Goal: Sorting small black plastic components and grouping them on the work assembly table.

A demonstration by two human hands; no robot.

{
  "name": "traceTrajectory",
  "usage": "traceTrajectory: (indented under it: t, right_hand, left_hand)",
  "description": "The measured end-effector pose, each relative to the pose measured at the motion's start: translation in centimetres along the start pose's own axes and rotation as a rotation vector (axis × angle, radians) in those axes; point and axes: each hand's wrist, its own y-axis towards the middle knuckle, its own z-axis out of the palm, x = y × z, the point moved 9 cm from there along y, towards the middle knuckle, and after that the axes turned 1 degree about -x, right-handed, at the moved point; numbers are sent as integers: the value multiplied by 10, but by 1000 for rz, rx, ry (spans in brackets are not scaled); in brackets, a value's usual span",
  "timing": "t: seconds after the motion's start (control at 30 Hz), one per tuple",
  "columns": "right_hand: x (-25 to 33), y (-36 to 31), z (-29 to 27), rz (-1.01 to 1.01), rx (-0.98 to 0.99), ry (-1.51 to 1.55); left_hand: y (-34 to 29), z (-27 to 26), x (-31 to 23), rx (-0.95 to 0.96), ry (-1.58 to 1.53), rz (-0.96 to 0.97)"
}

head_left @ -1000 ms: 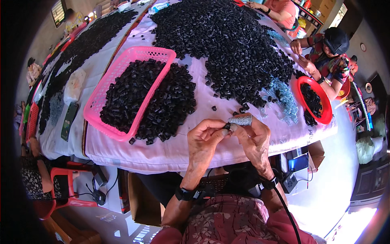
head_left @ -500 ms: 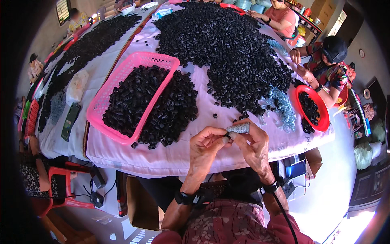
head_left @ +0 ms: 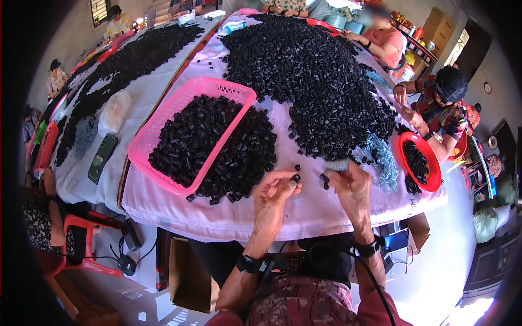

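My left hand [head_left: 272, 198] hovers over the near edge of the cloth-covered table, its thumb and fingers pinching a small black plastic piece [head_left: 296, 177]. To its right, my right hand [head_left: 352, 191] is curled around a pale grey tapered bundle [head_left: 338, 164], smeared by motion. Beside the right fingertips is another black plastic piece [head_left: 325, 181]; whether they grip it, I cannot tell. A pink perforated basket [head_left: 142, 155], heaped with such black pieces, stands to the left. Beyond my hands spreads a large pile of black pieces [head_left: 310, 70].
Clear bluish strands [head_left: 380, 160] lie by the pile's right edge. A red oval tray [head_left: 432, 178] holds more black pieces. A dark phone [head_left: 103, 158] and a white plastic bag [head_left: 114, 113] lie left of the basket. A co-worker in a black cap [head_left: 450, 84] works at the right.
My hands were together at the bundle's tip; now they are apart, the right one shifted to the right with the bundle. The whole view has shifted slightly.
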Motion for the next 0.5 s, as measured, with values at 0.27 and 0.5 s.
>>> traceTrajectory:
  t: [0.27, 0.5]
  right_hand:
    - [-37, 36, 34, 64, 176, -120]
    - [-23, 34, 67, -133, 273, -281]
  left_hand:
    - [3, -6, -7, -23, -174, 60]
    - [-3, -10, -7, -49, -199, 67]
